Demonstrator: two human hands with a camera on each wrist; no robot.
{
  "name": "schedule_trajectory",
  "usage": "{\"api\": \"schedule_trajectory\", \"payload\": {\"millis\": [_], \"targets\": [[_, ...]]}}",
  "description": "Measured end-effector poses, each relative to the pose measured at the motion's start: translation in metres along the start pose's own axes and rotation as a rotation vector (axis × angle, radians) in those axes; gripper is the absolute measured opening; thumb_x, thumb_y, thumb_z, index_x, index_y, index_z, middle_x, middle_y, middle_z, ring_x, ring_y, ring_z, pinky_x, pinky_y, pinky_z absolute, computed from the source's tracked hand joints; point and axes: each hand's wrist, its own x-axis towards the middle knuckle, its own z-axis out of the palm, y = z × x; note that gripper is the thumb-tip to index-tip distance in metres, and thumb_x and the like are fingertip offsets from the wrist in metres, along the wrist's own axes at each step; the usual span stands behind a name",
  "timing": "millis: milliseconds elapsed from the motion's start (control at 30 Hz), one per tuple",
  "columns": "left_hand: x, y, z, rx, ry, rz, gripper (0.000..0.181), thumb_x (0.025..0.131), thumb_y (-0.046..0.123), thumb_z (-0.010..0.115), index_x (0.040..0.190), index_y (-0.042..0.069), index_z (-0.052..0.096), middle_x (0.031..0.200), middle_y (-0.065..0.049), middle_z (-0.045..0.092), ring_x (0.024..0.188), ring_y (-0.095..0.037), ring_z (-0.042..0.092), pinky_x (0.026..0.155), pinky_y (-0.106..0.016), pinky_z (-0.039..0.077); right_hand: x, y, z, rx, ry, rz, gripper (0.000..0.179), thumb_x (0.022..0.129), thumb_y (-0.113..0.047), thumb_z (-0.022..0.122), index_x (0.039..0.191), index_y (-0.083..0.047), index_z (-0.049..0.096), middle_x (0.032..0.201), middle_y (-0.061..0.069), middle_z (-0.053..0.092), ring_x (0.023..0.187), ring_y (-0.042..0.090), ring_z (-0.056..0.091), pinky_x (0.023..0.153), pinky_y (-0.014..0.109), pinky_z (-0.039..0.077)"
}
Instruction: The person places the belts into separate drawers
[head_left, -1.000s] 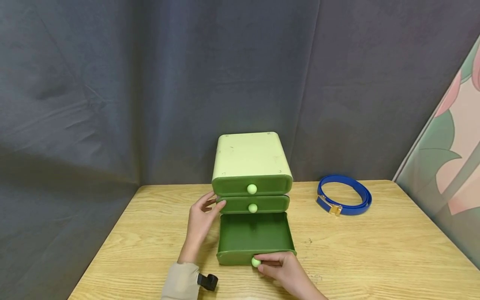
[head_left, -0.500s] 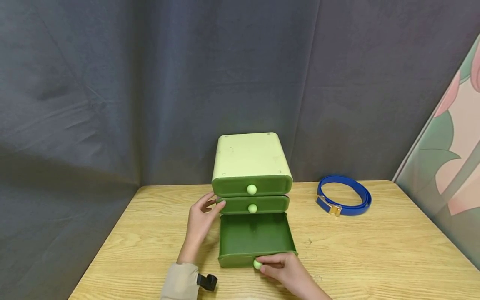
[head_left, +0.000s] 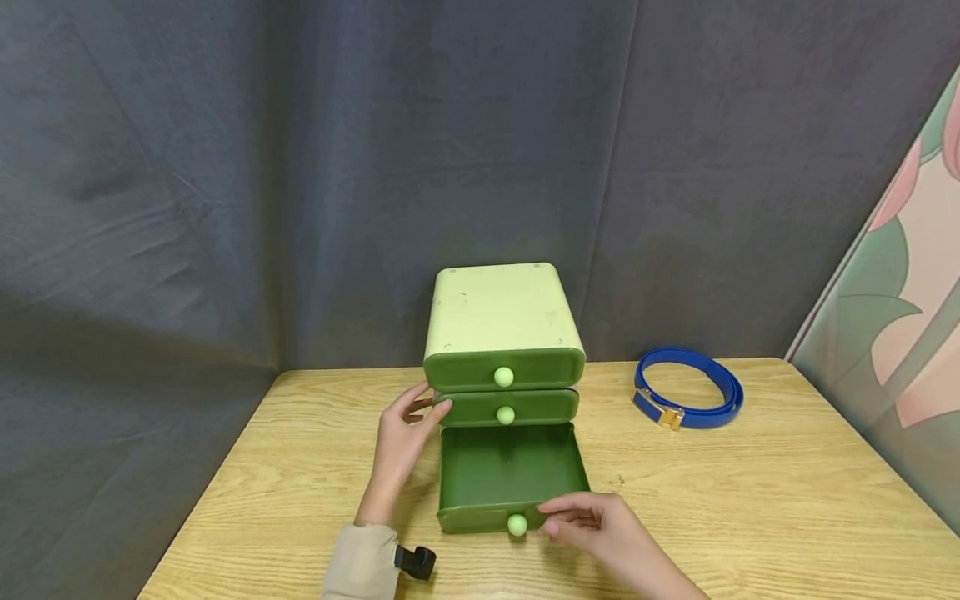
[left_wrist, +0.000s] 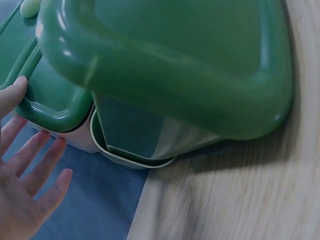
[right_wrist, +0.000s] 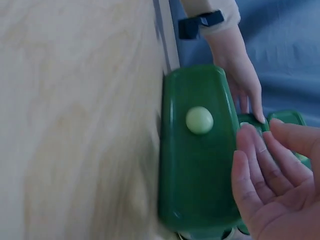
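A mini drawer cabinet [head_left: 495, 308], pale yellow-green with dark green drawers, stands on the table. Its bottom drawer [head_left: 510, 467] is pulled far out and holds nothing visible. My left hand [head_left: 401, 442] touches the cabinet's left side, its thumb on the corner of the middle drawer [head_left: 465, 410]. In the left wrist view its fingers [left_wrist: 35, 155] look straight and spread. My right hand [head_left: 600, 529] is just right of the bottom drawer's round knob [head_left: 517, 525], apart from it. Nothing is in that hand, and its fingers [right_wrist: 255, 175] are loosely bent in the right wrist view.
A coiled blue belt [head_left: 697, 419] with a gold buckle lies on the wooden table [head_left: 750, 500] at the back right. Behind the table hangs a dark grey curtain [head_left: 450, 167]. A floral panel [head_left: 900, 308] borders the right side.
My right hand has let go of the bottom drawer's knob and moved a little to the right. Before that the drawer slid slightly further out. My left hand stays in place.
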Motion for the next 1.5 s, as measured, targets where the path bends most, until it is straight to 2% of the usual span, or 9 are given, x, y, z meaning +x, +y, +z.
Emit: {"api": "schedule_trajectory", "payload": {"millis": [300,467,567,733,900,1200,1400,1500], "targets": [[0.002,-0.001,-0.002,0.01,0.006,0.001,0.05,0.088,0.028,0.078,0.132,0.007,0.064,0.135,-0.013,0.06,0.114,-0.03,0.061,0.096,-0.048,0.046,-0.005,-0.009,-0.033,-0.123,0.142,-0.056,0.038,0.094,-0.021,0.07,0.12,0.006,0.066,0.102,0.013,0.073,0.09,0.024,0.07,0.079,0.034,0.057],[0.001,-0.003,-0.001,0.028,0.014,0.025,0.049,0.088,0.027,0.077,0.131,0.007,0.065,0.134,-0.013,0.06,0.112,-0.029,0.063,0.094,-0.048,0.047,-0.005,-0.005,-0.05,-0.205,0.246,-0.113,0.033,0.094,-0.016,0.069,0.119,0.005,0.066,0.099,0.012,0.073,0.087,0.018,0.071,0.076,0.028,0.056],[0.0,-0.003,-0.001,0.023,0.004,0.014,0.05,0.089,0.028,0.077,0.132,0.007,0.064,0.136,-0.013,0.059,0.114,-0.029,0.061,0.096,-0.05,0.046,-0.003,-0.001,-0.061,-0.256,0.311,-0.139,0.028,0.094,-0.013,0.069,0.117,0.002,0.068,0.098,0.01,0.073,0.085,0.013,0.07,0.076,0.025,0.056],[-0.001,-0.002,0.0,0.008,-0.02,0.004,0.052,0.09,0.029,0.076,0.135,0.007,0.061,0.139,-0.014,0.055,0.117,-0.032,0.059,0.099,-0.054,0.043,0.0,0.005,-0.085,-0.381,0.4,-0.187,0.025,0.094,-0.013,0.07,0.116,-0.002,0.069,0.099,0.005,0.074,0.084,0.005,0.067,0.073,0.022,0.054],[0.0,-0.005,0.002,0.015,-0.02,-0.003,0.053,0.089,0.028,0.076,0.135,0.007,0.061,0.139,-0.014,0.056,0.116,-0.031,0.06,0.098,-0.053,0.044,0.002,0.009,-0.115,-0.524,0.469,-0.251,0.022,0.093,-0.012,0.071,0.113,-0.005,0.071,0.098,0.003,0.074,0.084,0.0,0.065,0.07,0.018,0.051],[0.002,-0.005,0.002,0.018,-0.014,0.028,0.051,0.088,0.028,0.077,0.133,0.008,0.063,0.135,-0.013,0.059,0.114,-0.03,0.061,0.095,-0.055,0.045,0.01,0.024,-0.158,-0.607,0.509,-0.3,0.025,0.092,-0.01,0.072,0.115,-0.003,0.07,0.1,0.009,0.073,0.085,-0.005,0.062,0.071,0.012,0.048],[0.002,-0.006,0.001,0.015,-0.009,0.01,0.051,0.088,0.028,0.078,0.133,0.01,0.063,0.135,-0.011,0.06,0.114,-0.029,0.062,0.095,-0.055,0.045,0.021,0.033,-0.176,-0.626,0.508,-0.316,0.028,0.091,-0.006,0.072,0.118,-0.001,0.068,0.102,0.017,0.072,0.084,-0.006,0.061,0.07,0.011,0.047],[-0.004,0.013,0.0,0.006,-0.012,-0.006,0.049,0.089,0.021,0.076,0.133,0.005,0.062,0.134,-0.016,0.059,0.115,-0.034,0.061,0.096,-0.055,0.045,0.026,0.036,-0.183,-0.636,0.501,-0.333,0.03,0.091,-0.005,0.072,0.12,0.0,0.067,0.103,0.019,0.071,0.085,-0.006,0.06,0.071,0.011,0.047]]}}
